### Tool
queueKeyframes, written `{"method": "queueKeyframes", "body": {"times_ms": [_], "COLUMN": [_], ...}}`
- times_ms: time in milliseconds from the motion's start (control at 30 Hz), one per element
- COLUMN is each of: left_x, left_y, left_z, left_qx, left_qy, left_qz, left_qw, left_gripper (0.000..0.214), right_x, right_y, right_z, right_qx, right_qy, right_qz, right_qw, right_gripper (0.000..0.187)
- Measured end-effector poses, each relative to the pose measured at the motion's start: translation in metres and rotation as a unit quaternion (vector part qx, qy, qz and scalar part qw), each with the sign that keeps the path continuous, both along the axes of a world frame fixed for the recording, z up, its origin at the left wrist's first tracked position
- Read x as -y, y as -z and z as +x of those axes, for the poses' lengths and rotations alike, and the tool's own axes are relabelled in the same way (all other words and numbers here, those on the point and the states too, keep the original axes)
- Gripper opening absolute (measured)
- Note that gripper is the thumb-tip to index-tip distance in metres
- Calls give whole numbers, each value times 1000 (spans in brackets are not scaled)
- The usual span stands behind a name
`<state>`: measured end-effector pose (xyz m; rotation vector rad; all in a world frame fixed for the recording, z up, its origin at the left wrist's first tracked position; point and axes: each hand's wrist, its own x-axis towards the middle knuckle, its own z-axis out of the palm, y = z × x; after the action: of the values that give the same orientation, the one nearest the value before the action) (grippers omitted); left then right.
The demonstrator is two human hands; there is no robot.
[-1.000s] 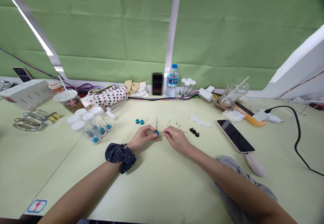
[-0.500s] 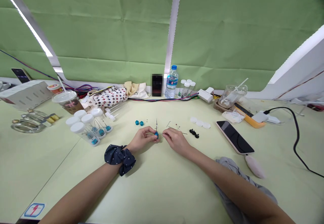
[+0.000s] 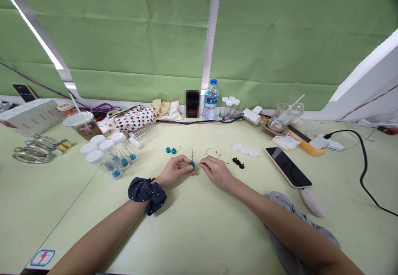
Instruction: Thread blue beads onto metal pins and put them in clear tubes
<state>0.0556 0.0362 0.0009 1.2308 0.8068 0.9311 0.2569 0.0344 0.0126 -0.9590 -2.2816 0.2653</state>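
My left hand (image 3: 175,170) is closed, thumb and fingertips pinching a small shiny blue round part (image 3: 192,166). Thin metal prongs (image 3: 192,152) stand upright from the top of this part. To the right, my right hand (image 3: 217,173) is closed on a thin rod (image 3: 226,162); one end sticks out behind the fingers and the other points at the blue part's side. Whether the tip is inside the part is too small to tell. Two more blue round parts (image 3: 171,150) lie beyond my left hand.
Clear tubes with white caps (image 3: 107,145) hold blue parts at left. Black pieces (image 3: 238,163), white discs (image 3: 245,149) and a bent thin wire (image 3: 207,151) lie right of centre. A phone (image 3: 288,167) lies further right. A water bottle (image 3: 210,101) stands at the back.
Almost nothing differs. Both hands keep their grip and place; the whole view has shifted very slightly.
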Motion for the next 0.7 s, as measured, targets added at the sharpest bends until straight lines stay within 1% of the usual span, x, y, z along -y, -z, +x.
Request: {"method": "queueKeyframes", "body": {"times_ms": [167, 333, 433, 500, 567, 600, 633, 700], "left_x": [0, 0, -1, -1, -1, -1, -1, -1], "left_y": [1, 3, 4, 5, 5, 6, 6, 7], "left_z": [-1, -1, -1, -2, -2, -2, -2, -2], "left_qx": [-6, -5, -5, -5, -4, -5, -7, -13], "left_qy": [5, 3, 5, 7, 7, 8, 10, 15], "left_qz": [2, 11, 19, 21, 22, 23, 23, 24], "left_qw": [1000, 1000, 1000, 1000, 1000, 1000, 1000, 1000], "left_gripper": [28, 29, 29, 29, 29, 29, 29, 29], "right_x": [0, 0, 1, 2, 3, 2, 2, -1], "right_y": [0, 1, 0, -2, -4, -6, -7, -10], "right_z": [0, 0, 0, -1, -2, -3, -3, -4], "right_qx": [6, 7, 8, 2, -27, -52, -81, -138], "right_qy": [0, -1, 14, 24, 27, 27, 26, 32], "right_qz": [-1, -17, -33, -59, -124, -179, -246, -383], "right_qw": [1000, 1000, 999, 998, 992, 982, 966, 913], "right_gripper": [20, 21, 19, 18, 17, 17, 17, 18]}}
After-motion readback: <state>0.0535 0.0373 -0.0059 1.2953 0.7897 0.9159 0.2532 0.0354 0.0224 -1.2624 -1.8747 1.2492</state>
